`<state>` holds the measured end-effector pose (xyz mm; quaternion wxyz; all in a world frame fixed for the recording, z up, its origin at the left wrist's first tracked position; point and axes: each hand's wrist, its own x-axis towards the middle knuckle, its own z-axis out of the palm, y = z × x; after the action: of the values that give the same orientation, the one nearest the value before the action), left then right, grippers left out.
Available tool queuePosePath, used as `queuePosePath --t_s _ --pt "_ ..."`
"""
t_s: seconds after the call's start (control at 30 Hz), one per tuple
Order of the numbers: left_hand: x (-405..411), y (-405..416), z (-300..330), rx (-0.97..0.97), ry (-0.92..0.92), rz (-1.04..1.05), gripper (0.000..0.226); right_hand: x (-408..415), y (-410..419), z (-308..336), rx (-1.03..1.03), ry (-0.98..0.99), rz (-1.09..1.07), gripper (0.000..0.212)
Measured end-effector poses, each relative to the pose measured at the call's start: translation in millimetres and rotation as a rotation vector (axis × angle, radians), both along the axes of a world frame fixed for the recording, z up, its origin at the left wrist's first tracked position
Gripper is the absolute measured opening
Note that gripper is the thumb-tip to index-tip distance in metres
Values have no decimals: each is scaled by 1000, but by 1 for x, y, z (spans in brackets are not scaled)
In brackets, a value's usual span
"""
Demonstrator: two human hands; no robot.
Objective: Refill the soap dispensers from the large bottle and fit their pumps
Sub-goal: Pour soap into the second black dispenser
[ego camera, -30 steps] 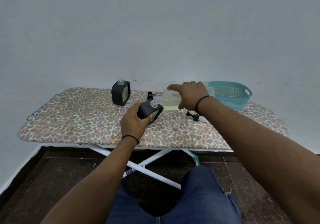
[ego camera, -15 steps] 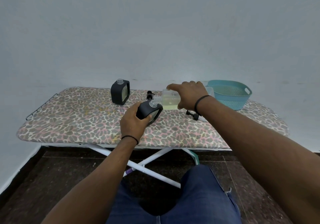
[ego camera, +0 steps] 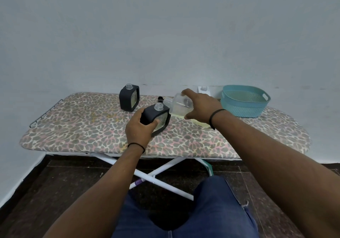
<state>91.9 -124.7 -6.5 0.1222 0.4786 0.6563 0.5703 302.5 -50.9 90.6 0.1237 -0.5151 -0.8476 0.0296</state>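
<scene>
While an uncapped black dispenser [ego camera: 129,99] stands upright at far left on the leopard-print ironing board [ego camera: 77,127], the left hand [ego camera: 140,128] grips a second black dispenser [ego camera: 156,120], tilted, fingers [ego camera: 155,122] curled across its front face and open neck up. Just right of that neck, the right hand [ego camera: 199,107] holds the large clear bottle [ego camera: 179,106] on its side, mouth toward the dispenser, fingers wrapped over it, yellowish liquid pooled low. Farther right sits a teal basket [ego camera: 244,107].

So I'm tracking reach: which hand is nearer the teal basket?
Right. The right hand, gripping the large bottle, sits just left of the teal basket; the left hand is farther left, holding a dispenser.
</scene>
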Motion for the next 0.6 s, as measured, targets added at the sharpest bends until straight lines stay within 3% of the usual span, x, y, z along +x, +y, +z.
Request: queuePosePath --t_s 0.13,0.27,0.47,0.6 --pt "-6 1 4 15 -80 -34 46 3 0 -16 -102 371 -14 72" --pt "-16 8 -1 26 -188 -51 53 3 2 -43 -148 664 -88 72" --pt "-31 17 -11 27 -288 -94 54 -3 5 -80 -156 948 -183 78" --pt "-35 22 -16 19 -298 -126 58 -5 10 -90 -148 997 -185 76"
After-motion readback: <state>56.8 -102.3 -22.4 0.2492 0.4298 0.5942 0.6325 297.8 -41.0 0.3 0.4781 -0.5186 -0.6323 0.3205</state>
